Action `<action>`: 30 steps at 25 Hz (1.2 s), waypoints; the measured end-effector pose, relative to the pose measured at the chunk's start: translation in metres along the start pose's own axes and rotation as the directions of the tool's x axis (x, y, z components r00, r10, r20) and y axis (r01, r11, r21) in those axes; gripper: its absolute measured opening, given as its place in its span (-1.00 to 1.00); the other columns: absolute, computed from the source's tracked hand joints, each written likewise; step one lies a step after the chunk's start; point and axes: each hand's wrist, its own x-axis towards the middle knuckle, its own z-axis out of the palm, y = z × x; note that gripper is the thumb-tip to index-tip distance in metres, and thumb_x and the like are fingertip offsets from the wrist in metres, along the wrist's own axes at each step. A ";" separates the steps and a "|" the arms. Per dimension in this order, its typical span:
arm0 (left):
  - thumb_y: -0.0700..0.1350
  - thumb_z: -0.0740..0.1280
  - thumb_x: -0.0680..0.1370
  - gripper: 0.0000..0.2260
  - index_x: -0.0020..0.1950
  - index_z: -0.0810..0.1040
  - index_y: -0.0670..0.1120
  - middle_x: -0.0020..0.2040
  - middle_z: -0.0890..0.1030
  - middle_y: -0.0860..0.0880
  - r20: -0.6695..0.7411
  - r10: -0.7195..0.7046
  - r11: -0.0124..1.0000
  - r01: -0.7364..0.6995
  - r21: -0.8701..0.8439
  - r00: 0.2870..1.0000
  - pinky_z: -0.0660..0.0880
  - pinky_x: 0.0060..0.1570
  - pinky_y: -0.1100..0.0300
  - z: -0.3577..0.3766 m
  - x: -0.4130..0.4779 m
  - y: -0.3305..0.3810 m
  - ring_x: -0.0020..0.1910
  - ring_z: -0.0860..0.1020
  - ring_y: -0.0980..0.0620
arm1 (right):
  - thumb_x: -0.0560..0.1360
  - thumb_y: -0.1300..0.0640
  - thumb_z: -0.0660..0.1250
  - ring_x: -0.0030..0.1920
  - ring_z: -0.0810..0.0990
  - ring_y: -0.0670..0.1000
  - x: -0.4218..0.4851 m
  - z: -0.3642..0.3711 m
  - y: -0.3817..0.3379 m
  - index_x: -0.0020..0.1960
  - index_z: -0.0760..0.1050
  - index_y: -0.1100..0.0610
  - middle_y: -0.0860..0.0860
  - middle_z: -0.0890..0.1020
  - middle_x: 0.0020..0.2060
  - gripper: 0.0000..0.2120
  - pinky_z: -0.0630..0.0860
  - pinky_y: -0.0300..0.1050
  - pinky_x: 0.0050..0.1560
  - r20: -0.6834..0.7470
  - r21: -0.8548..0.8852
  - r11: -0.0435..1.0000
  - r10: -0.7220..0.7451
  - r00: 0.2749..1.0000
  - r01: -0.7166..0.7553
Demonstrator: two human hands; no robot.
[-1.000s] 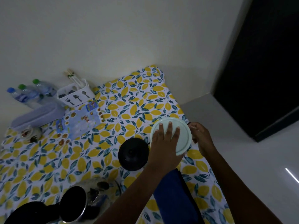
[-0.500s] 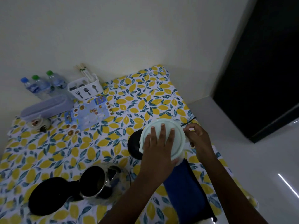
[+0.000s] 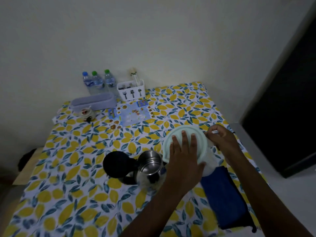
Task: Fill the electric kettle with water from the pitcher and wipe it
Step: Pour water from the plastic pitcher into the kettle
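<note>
Pale-green pitcher lid (image 3: 186, 134) under flat left hand (image 3: 185, 156), right hand (image 3: 220, 139) at its rim

This looks like a home, a plain dining corner rather than a fitted kitchen. A table (image 3: 71, 168) under a lemon-print cloth stands against a bare pale wall (image 3: 136, 31). At its far edge are three small water bottles (image 3: 98, 82), a white cutlery holder (image 3: 131, 90) printed with a fork, a spatula and a spoon, and a long pale container (image 3: 93, 101). A dark doorway (image 3: 287, 108) opens on the right.
</note>
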 end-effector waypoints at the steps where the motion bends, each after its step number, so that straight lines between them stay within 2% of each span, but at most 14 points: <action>1: 0.13 0.25 0.54 -0.25 0.54 -0.16 -0.02 0.57 -0.12 -0.23 -0.003 -0.014 0.999 0.014 -0.035 1.000 -0.07 0.45 -0.28 -0.003 -0.004 -0.004 0.51 -0.15 -0.38 | 0.46 0.17 0.39 -0.52 0.43 -0.19 0.000 0.006 -0.005 -0.22 0.50 0.14 0.02 0.52 -0.44 -0.88 0.31 -0.38 -0.54 0.009 -0.034 0.999 0.002 1.000 -0.002; 5: 0.17 0.18 0.56 -0.24 0.54 -0.21 -0.07 0.57 -0.18 -0.19 -0.009 -0.072 0.989 0.070 -0.130 0.997 -0.09 0.49 -0.21 -0.009 -0.012 -0.019 0.52 -0.20 -0.32 | 0.41 0.11 0.44 -0.37 0.52 -0.12 0.002 0.025 -0.022 -0.25 0.52 0.08 -0.02 0.59 -0.34 -0.87 0.43 -0.24 -0.36 0.021 -0.132 0.991 -0.023 1.000 0.026; 9: 0.28 -0.02 0.48 -0.23 0.54 -0.20 -0.09 0.58 -0.15 -0.20 -0.027 -0.081 0.980 0.075 -0.182 0.996 -0.07 0.48 -0.21 -0.012 -0.015 -0.027 0.52 -0.17 -0.32 | 0.39 0.06 0.45 -0.35 0.48 0.00 0.008 0.035 -0.033 -0.23 0.52 0.09 0.03 0.55 -0.35 -0.86 0.38 -0.12 -0.30 0.036 -0.225 0.973 -0.034 0.999 0.042; 10: 0.28 0.00 0.47 -0.22 0.54 -0.18 -0.10 0.58 -0.13 -0.21 -0.033 -0.089 0.977 0.081 -0.199 0.995 -0.06 0.48 -0.20 -0.013 -0.015 -0.028 0.52 -0.17 -0.32 | 0.38 0.05 0.45 -0.32 0.49 0.00 0.010 0.036 -0.035 -0.23 0.53 0.09 0.03 0.57 -0.31 -0.86 0.39 -0.11 -0.28 0.038 -0.249 0.967 -0.045 0.998 0.053; 12: 0.26 0.15 0.48 -0.18 0.54 -0.14 -0.11 0.58 -0.09 -0.21 -0.048 -0.116 0.969 0.102 -0.225 0.992 -0.05 0.48 -0.21 -0.014 -0.013 -0.029 0.52 -0.15 -0.32 | 0.38 0.06 0.44 -0.24 0.54 -0.03 0.011 0.039 -0.039 -0.20 0.54 0.09 -0.03 0.60 -0.21 -0.87 0.43 -0.10 -0.19 0.038 -0.284 0.956 -0.069 0.997 0.077; 14: 0.21 0.35 0.45 -0.08 0.54 -0.15 -0.12 0.58 -0.10 -0.21 -0.013 -0.147 0.959 0.140 -0.245 0.989 -0.08 0.49 -0.19 -0.015 -0.010 -0.029 0.52 -0.18 -0.30 | 0.39 0.08 0.44 -0.22 0.55 -0.05 0.011 0.041 -0.042 -0.18 0.54 0.12 -0.08 0.59 -0.21 -0.87 0.43 -0.10 -0.17 0.037 -0.297 0.951 -0.076 0.996 0.084; 15: 0.19 0.39 0.44 -0.05 0.54 -0.16 -0.12 0.58 -0.12 -0.21 0.004 -0.156 0.957 0.152 -0.246 0.988 -0.09 0.49 -0.19 -0.015 -0.009 -0.028 0.52 -0.20 -0.30 | 0.39 0.09 0.43 -0.24 0.54 -0.06 0.010 0.042 -0.043 -0.18 0.55 0.13 -0.09 0.59 -0.23 -0.87 0.43 -0.11 -0.19 0.040 -0.299 0.951 -0.070 0.997 0.079; 18: 0.14 0.36 0.49 -0.11 0.54 -0.16 -0.13 0.57 -0.13 -0.22 -0.010 -0.149 0.954 0.141 -0.266 0.989 -0.07 0.48 -0.20 -0.014 -0.011 -0.027 0.52 -0.19 -0.32 | 0.39 0.09 0.43 -0.25 0.52 -0.10 0.011 0.043 -0.045 -0.19 0.55 0.13 -0.10 0.57 -0.25 -0.88 0.42 -0.11 -0.21 0.059 -0.312 0.947 -0.064 0.996 0.079; 23: 0.17 0.31 0.51 -0.14 0.54 -0.18 -0.14 0.57 -0.15 -0.21 -0.039 -0.190 0.931 0.167 -0.324 0.981 -0.10 0.50 -0.14 -0.010 -0.016 -0.026 0.52 -0.21 -0.28 | 0.37 0.06 0.44 -0.23 0.51 -0.06 0.015 0.046 -0.048 -0.19 0.55 0.09 -0.12 0.57 -0.28 -0.88 0.40 -0.08 -0.18 0.100 -0.390 0.915 -0.065 0.993 0.099; 30: 0.13 0.32 0.52 -0.16 0.54 -0.15 -0.16 0.57 -0.14 -0.22 -0.066 -0.222 0.918 0.185 -0.352 0.973 -0.09 0.50 -0.14 -0.013 -0.017 -0.023 0.53 -0.20 -0.28 | 0.37 0.03 0.43 -0.09 0.57 0.02 0.020 0.049 -0.051 -0.23 0.53 0.03 -0.02 0.63 -0.08 -0.89 0.47 -0.03 -0.10 0.136 -0.438 0.889 -0.084 0.987 0.136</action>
